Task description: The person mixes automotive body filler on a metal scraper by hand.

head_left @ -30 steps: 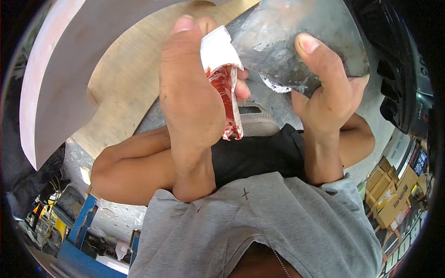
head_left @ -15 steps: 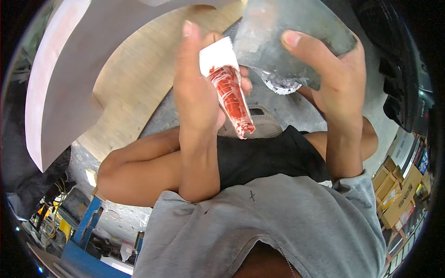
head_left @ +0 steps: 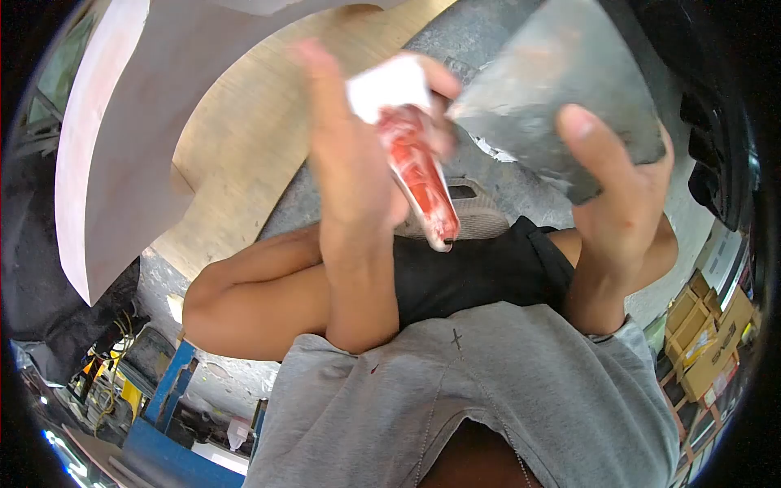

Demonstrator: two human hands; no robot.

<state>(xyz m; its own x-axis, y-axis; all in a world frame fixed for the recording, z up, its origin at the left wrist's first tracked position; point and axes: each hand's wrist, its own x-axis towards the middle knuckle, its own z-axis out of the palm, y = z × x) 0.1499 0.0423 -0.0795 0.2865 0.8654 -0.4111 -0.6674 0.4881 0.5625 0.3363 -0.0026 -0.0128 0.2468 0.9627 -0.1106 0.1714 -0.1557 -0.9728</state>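
My left hand [head_left: 350, 154], blurred and with its thumb raised, holds a white and red tube [head_left: 419, 167] with its narrow end pointing down over my lap. Its fingers curl behind the tube's broad white end. On the right, my right hand [head_left: 618, 187] grips a flat grey plate [head_left: 561, 89] with smudges on it, the thumb on the near face and the other fingers behind. The plate's left corner is close to the fingers of my left hand. Behind its lower edge shows a bit of a silvery white object [head_left: 492, 150], mostly hidden.
A large curved grey-white panel [head_left: 138, 138] arches on the left over a wooden board [head_left: 244, 122]. My crossed legs and a sandal [head_left: 480, 207] are below. Cardboard boxes [head_left: 716, 350] stand at the right, black parts [head_left: 706, 163] above them, a blue metal frame [head_left: 167, 447] at lower left.
The plate has moved down and to the right with my right hand and is tilted differently. The tube has shifted slightly right, and my left hand is now blurred.
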